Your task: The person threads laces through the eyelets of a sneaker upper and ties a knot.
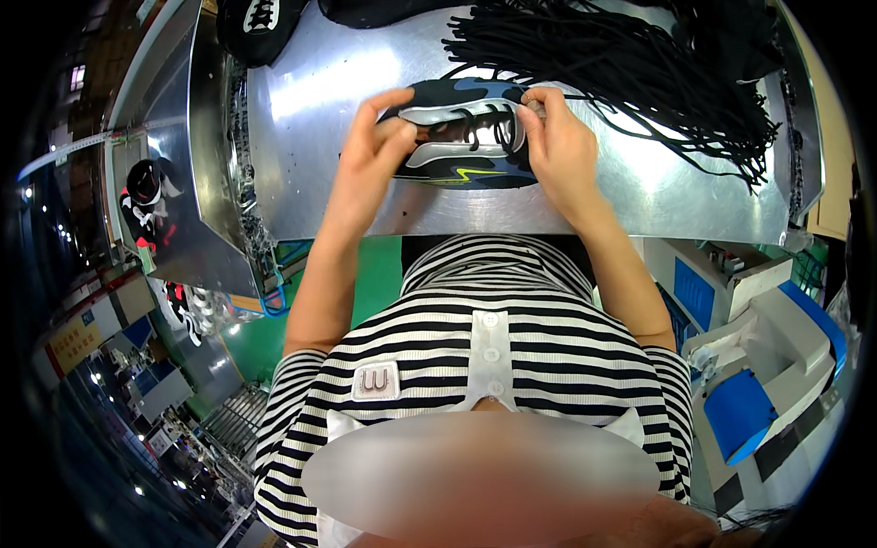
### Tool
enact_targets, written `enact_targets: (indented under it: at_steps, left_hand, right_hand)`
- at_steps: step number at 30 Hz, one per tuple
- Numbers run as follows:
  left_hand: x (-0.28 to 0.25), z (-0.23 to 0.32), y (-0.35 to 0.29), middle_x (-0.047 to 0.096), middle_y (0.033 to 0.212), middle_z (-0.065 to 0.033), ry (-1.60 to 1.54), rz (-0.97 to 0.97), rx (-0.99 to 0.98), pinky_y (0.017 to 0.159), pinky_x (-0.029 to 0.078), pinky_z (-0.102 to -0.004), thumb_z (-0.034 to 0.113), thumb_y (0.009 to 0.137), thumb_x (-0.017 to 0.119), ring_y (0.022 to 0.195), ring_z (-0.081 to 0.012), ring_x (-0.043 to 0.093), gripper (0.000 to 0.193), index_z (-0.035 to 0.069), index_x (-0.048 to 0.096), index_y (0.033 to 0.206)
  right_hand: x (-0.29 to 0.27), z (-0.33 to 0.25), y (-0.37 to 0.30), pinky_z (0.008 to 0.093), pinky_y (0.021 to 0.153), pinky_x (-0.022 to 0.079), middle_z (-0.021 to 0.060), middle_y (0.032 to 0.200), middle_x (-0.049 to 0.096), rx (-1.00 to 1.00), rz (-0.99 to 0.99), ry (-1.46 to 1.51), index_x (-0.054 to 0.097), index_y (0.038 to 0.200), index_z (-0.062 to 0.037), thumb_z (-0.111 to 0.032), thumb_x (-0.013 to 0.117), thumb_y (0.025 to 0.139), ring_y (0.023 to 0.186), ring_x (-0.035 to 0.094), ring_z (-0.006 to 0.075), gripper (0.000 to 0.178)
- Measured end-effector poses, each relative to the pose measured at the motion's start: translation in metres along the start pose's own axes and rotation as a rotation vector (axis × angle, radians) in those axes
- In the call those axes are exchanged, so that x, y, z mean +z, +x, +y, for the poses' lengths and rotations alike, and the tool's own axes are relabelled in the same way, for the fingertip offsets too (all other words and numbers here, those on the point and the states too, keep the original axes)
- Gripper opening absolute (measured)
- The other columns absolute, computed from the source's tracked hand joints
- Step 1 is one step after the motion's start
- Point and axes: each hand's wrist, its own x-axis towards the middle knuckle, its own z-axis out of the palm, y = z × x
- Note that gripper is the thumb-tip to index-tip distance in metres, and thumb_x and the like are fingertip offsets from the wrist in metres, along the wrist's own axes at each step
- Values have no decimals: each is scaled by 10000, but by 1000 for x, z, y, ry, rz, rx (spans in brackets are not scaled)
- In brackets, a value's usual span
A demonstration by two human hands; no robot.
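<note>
Near the front edge of the metal table (306,187), a dark shoe (461,135) with blue patches is lying crosswise on the tabletop, and the left hand (376,142) is gripping its left end, thumb and index finger slightly parted around the rim. The right hand (559,142) is touching the shoe's right end with thumb and index close together, though one cannot tell whether they are pinching anything; black laces (607,68) are sprawling over the table's far right.
</note>
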Motion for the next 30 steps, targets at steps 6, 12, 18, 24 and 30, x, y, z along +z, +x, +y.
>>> enact_targets:
  at_steps: [6, 12, 18, 24, 30]
  left_hand:
    - [36, 9, -21, 622, 1097, -60, 1142, -40, 623, 898, 429, -386, 152, 777, 751, 1030, -270, 588, 352, 90, 625, 1100]
    - [41, -6, 1, 628, 891, -63, 1023, -21, 538, 764, 469, -363, 121, 775, 735, 836, -268, 598, 250, 75, 675, 1014]
    - [19, -13, 22, 651, 875, -97, 762, -25, 430, 738, 496, -345, 108, 774, 756, 792, -267, 623, 214, 18, 701, 960]
    - [23, -4, 11, 621, 812, -120, 537, 77, 484, 677, 486, -365, 90, 759, 752, 754, -300, 618, 181, 6, 693, 908]
    - [35, 10, -6, 631, 809, -105, 606, 75, 527, 653, 472, -316, 29, 758, 751, 705, -248, 608, 169, -8, 694, 912]
  right_hand:
    - [-26, -25, -17, 366, 600, 495, 84, 801, 661, 18, -164, -51, 535, 1064, -64, -157, 702, 866, 703, 665, 271, 275]
    - [-26, -36, -30, 385, 587, 492, 53, 858, 633, -194, -144, -120, 543, 995, -87, -81, 696, 810, 706, 644, 277, 240]
    - [-30, -34, -76, 350, 607, 528, 84, 830, 665, -486, -597, 5, 599, 1027, -69, -60, 699, 784, 695, 655, 269, 263]
    - [-31, -24, -62, 252, 682, 522, 52, 897, 716, 150, -246, 379, 698, 1053, -18, -86, 656, 906, 751, 661, 122, 167]
    - [-1, -16, -22, 162, 611, 391, -53, 765, 606, 346, -122, 757, 683, 942, -9, -124, 761, 849, 685, 500, 7, 168]
